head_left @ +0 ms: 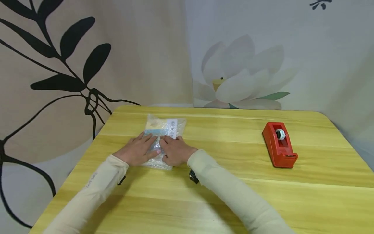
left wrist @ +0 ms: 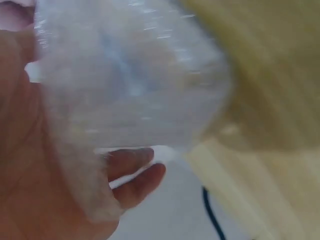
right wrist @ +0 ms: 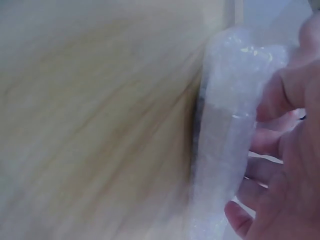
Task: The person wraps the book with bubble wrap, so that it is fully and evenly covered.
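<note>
A flat packet in clear bubble wrap lies on the wooden table, toward its left side. Through the plastic show a pale and blue item and a white label with dark printed characters. My left hand rests on the packet's left part, fingers spread and thumb pointing inward. From the other side my right hand presses on its middle with slightly bent fingers. In the left wrist view the bubble wrap crosses the palm, blurred. The right wrist view has the fingers against the side of the wrap.
A red tape dispenser with a small roll of tape stands at the right of the yellow wooden table. Behind the table hangs a pale curtain printed with dark leaves and a white flower.
</note>
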`<action>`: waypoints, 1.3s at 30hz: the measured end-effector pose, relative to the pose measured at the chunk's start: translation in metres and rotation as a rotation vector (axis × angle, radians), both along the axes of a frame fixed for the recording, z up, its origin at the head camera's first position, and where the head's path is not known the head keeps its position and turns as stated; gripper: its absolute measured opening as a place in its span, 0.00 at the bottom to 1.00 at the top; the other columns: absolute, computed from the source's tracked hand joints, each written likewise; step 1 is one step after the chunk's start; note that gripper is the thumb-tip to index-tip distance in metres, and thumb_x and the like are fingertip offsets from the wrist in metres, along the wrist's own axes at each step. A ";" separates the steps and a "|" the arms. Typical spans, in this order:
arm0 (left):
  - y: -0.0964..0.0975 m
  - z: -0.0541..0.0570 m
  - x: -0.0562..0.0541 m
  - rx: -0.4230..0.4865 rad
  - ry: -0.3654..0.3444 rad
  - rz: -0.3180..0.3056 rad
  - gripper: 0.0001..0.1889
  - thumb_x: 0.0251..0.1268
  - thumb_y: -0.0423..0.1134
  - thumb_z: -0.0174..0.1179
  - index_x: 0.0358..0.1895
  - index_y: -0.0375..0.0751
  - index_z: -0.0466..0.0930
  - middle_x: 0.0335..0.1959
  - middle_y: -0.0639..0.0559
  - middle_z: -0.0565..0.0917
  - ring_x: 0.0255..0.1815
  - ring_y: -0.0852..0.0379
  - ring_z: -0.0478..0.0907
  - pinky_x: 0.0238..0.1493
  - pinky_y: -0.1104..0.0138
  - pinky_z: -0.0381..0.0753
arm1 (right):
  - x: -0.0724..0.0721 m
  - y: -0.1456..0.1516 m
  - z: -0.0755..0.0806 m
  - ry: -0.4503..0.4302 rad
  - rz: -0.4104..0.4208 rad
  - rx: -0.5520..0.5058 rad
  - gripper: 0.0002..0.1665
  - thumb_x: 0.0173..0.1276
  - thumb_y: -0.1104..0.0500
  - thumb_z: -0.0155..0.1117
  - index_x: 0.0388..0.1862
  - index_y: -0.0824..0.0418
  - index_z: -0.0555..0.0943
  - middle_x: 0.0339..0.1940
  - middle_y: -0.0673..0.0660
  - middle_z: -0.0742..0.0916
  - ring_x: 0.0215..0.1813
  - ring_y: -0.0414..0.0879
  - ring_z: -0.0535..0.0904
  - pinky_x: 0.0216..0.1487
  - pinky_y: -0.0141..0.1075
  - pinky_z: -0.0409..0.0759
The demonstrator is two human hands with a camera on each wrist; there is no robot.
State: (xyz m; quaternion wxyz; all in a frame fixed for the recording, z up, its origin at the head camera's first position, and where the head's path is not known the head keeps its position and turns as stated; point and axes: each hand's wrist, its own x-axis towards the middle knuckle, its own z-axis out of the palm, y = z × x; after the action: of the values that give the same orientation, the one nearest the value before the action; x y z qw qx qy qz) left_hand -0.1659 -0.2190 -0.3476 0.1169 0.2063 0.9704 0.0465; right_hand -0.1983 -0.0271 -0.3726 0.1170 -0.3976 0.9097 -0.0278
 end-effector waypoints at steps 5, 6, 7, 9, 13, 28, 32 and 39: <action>-0.007 -0.013 0.001 0.024 0.063 -0.011 0.38 0.79 0.58 0.45 0.77 0.30 0.57 0.79 0.30 0.57 0.79 0.27 0.54 0.76 0.39 0.60 | -0.003 0.002 0.000 -0.027 0.007 -0.023 0.37 0.76 0.46 0.48 0.78 0.59 0.57 0.84 0.57 0.58 0.85 0.49 0.52 0.77 0.52 0.61; -0.007 -0.016 0.002 0.013 0.079 -0.012 0.37 0.79 0.57 0.45 0.77 0.30 0.57 0.79 0.30 0.58 0.79 0.28 0.55 0.76 0.39 0.62 | -0.004 0.003 0.000 -0.038 0.011 -0.026 0.39 0.76 0.46 0.48 0.80 0.60 0.54 0.84 0.57 0.58 0.85 0.49 0.51 0.78 0.53 0.60; -0.006 -0.018 0.002 0.000 0.098 -0.018 0.37 0.79 0.57 0.46 0.76 0.30 0.58 0.78 0.30 0.58 0.78 0.28 0.56 0.75 0.39 0.63 | -0.005 0.005 0.001 -0.050 0.012 -0.029 0.41 0.76 0.46 0.48 0.81 0.60 0.52 0.85 0.57 0.57 0.85 0.49 0.51 0.79 0.53 0.59; -0.004 -0.022 0.002 -0.030 0.126 -0.035 0.36 0.79 0.57 0.45 0.76 0.30 0.59 0.78 0.29 0.59 0.77 0.27 0.57 0.72 0.39 0.67 | -0.007 0.009 0.001 -0.062 0.018 -0.025 0.43 0.77 0.45 0.49 0.83 0.59 0.49 0.85 0.57 0.57 0.85 0.49 0.52 0.81 0.54 0.58; 0.003 -0.027 0.003 -0.063 0.138 -0.056 0.34 0.80 0.55 0.43 0.76 0.30 0.59 0.77 0.29 0.60 0.76 0.26 0.59 0.68 0.38 0.72 | -0.007 0.022 0.001 -0.065 0.042 -0.042 0.38 0.78 0.45 0.51 0.81 0.56 0.56 0.84 0.57 0.59 0.84 0.50 0.56 0.80 0.55 0.60; -0.003 -0.027 0.002 0.029 0.158 -0.056 0.33 0.79 0.52 0.46 0.75 0.28 0.60 0.76 0.27 0.60 0.78 0.28 0.58 0.77 0.41 0.61 | 0.012 0.090 0.025 -0.100 0.044 -0.373 0.27 0.77 0.51 0.57 0.69 0.62 0.75 0.74 0.61 0.76 0.74 0.53 0.74 0.74 0.46 0.73; -0.002 -0.028 0.002 0.040 0.144 -0.052 0.33 0.80 0.51 0.46 0.75 0.28 0.59 0.77 0.27 0.59 0.78 0.27 0.56 0.77 0.40 0.60 | 0.022 0.131 0.033 -0.092 -0.018 -0.442 0.21 0.77 0.54 0.58 0.62 0.63 0.80 0.59 0.59 0.87 0.57 0.50 0.87 0.58 0.43 0.85; -0.004 -0.027 0.004 0.049 0.139 -0.047 0.33 0.81 0.51 0.44 0.76 0.29 0.58 0.78 0.28 0.59 0.78 0.28 0.55 0.78 0.41 0.59 | 0.044 0.208 0.038 0.086 -0.225 -0.445 0.12 0.74 0.56 0.62 0.50 0.59 0.86 0.41 0.51 0.91 0.38 0.38 0.85 0.38 0.34 0.85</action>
State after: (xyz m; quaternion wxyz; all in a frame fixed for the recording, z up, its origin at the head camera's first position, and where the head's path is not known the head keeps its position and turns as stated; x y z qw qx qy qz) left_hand -0.1623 -0.2232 -0.3749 0.0452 0.2346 0.9696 0.0528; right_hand -0.1539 0.1813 -0.3349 -0.0162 -0.3107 0.9237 -0.2234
